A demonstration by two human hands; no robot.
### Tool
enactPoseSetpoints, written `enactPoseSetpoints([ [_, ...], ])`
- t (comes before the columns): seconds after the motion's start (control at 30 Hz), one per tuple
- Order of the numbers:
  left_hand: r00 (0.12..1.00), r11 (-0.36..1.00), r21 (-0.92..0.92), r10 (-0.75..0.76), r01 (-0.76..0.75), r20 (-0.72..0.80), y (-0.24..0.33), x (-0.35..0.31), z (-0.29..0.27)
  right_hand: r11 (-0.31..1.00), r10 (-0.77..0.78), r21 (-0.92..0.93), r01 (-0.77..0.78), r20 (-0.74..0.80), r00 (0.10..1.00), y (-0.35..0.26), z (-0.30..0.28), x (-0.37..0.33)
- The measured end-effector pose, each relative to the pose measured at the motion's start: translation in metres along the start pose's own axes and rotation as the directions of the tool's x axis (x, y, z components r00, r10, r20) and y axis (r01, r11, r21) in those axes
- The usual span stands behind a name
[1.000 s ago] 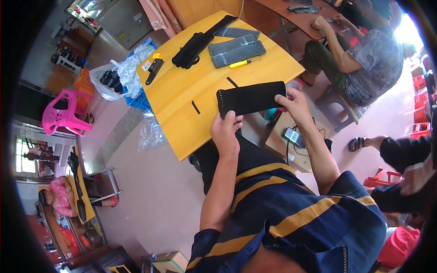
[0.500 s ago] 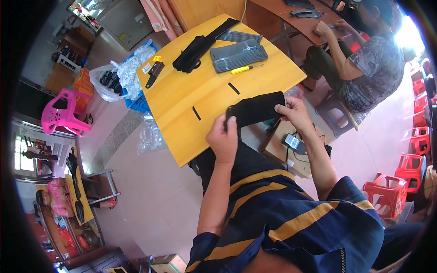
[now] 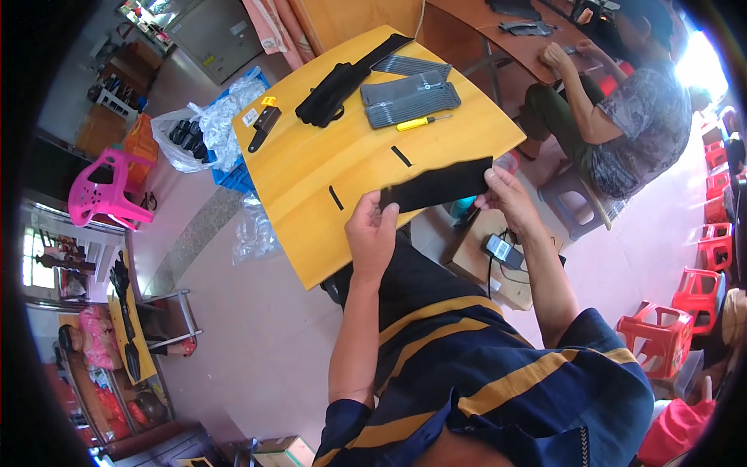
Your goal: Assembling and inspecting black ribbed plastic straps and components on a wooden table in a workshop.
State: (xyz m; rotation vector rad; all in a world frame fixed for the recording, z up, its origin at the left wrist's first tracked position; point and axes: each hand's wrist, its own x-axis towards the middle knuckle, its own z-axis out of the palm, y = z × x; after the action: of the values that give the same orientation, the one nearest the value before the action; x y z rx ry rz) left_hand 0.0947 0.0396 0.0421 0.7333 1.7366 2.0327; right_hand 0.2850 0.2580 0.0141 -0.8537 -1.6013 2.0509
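Note:
A black fabric band (image 3: pixel 440 184) is stretched between both hands over the near right edge of the yellow wooden table (image 3: pixel 288 226). My left hand (image 3: pixel 372 233) pinches its left end, and my right hand (image 3: pixel 510 201) grips the right end between thumb and fingers. Beyond it, two short black strips (image 3: pixel 401 156) lie apart on the tabletop. A yellow-handled screwdriver (image 3: pixel 416 123) rests against a stack of grey ribbed pieces (image 3: pixel 412 99). To their left sits a heap of black fabric bands (image 3: pixel 331 95), and a dark flat tool (image 3: pixel 264 128) is at the table's left edge.
At the right, a co-worker (image 3: pixel 646 117) sits at a brown table (image 3: pixel 475 27). Under my right arm, a carton (image 3: pixel 471 253) holds a corded device (image 3: pixel 504 251). Left are a blue crate (image 3: pixel 233 179) with plastic bags and a pink chair (image 3: pixel 105 187); red stools (image 3: pixel 657 335) stand right.
The band has been pulled straighter and flatter between my hands. My left hand has shifted slightly left, and my right hand a little right and down. Things on the table stay put.

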Motion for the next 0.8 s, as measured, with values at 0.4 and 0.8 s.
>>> enactPoseSetpoints([
  [0.4, 0.871, 0.767, 0.415, 0.405, -0.490, 0.278, 0.024, 0.007, -0.008, 0.889, 0.071, 0.441, -0.119, 0.125, 0.990, -0.003, -0.013, 0.007],
  [0.8, 0.998, 0.984, 0.171, 0.050, -0.045, -0.027, -0.019, -0.013, -0.037, 0.940, -0.088, 0.332, 0.076, 0.022, 0.996, -0.036, -0.002, 0.067],
])
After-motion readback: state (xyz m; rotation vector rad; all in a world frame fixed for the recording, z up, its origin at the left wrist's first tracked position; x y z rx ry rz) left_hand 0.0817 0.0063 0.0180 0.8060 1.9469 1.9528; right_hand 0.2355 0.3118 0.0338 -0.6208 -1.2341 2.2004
